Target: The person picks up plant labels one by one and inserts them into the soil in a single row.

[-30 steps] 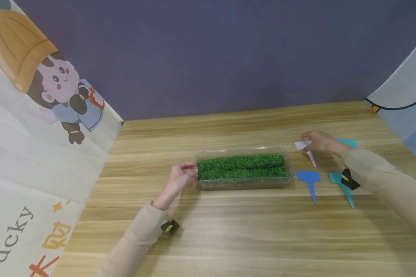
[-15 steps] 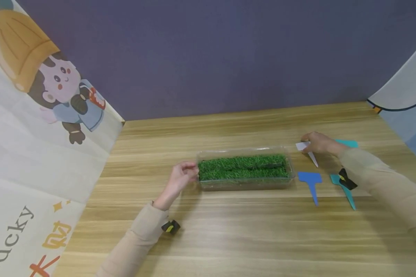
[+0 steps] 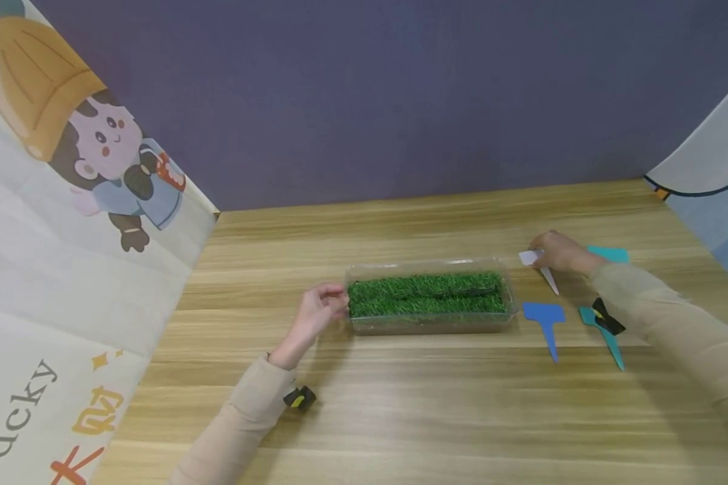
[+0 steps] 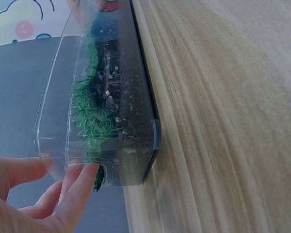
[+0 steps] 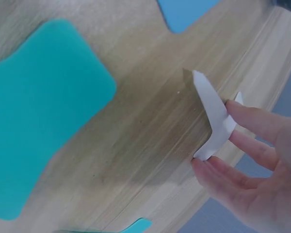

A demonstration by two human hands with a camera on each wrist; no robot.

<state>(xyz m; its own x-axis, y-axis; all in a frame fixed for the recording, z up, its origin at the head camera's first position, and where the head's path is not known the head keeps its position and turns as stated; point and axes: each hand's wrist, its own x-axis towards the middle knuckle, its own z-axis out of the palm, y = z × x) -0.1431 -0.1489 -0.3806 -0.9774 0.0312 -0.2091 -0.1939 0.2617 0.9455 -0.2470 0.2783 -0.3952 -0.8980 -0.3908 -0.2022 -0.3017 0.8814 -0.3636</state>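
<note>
My left hand (image 3: 314,313) is at the left end of a clear plastic planter box (image 3: 431,325). In the left wrist view, its nearly straight fingers (image 4: 77,191) touch the end wall near the rim. Green grass (image 3: 425,294) fills the box above dark soil (image 4: 114,87), parted by a dark lengthwise groove. To the right of the box, my right hand (image 3: 561,252) pinches a white T-shaped plant label (image 5: 218,119) between thumb and fingertips. The label is tilted, its pointed stem towards the near side in the head view.
A blue plant label (image 3: 544,314) lies right of the box. A teal label (image 3: 611,347) is beside it, partly under my right wrist strap. Another teal label (image 3: 609,254) lies behind my right forearm. A dark wall panel (image 3: 425,101) bounds the table's back edge.
Both hands keep their places, the left at the box and the right on the white plant label. The right forearm has shifted slightly left over the near teal label.
</note>
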